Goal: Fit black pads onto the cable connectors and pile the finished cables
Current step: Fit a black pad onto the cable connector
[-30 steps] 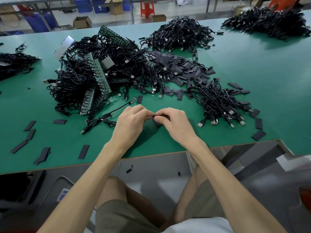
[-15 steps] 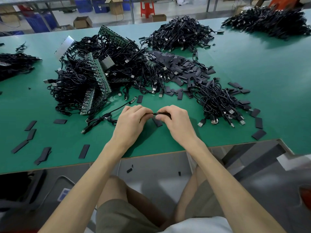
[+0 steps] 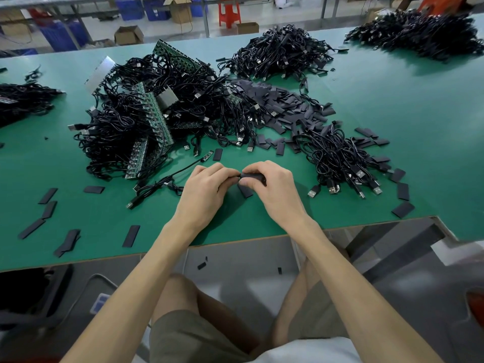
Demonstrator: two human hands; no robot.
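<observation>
Green matte table [image 3: 392,100] spans upper frame. At centre near front edge, left hand [image 3: 207,189] and right hand [image 3: 272,189] together, fingertips meeting. Right pinches small black rectangular pad [image 3: 251,176], left pinches thin black cable [image 3: 157,183] trailing left. Tangled black cable heap with green circuit strips [image 3: 146,127] upper left, loose black pad heap [image 3: 275,106] centre. Top of frame: red plastic stool [image 3: 230,13], cardboard box [image 3: 128,35], pale floor.

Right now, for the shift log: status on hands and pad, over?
Left hand grips the cable. Right hand pinches the pad at its end. Spare pad on the table under the hands, not in the way.
</observation>
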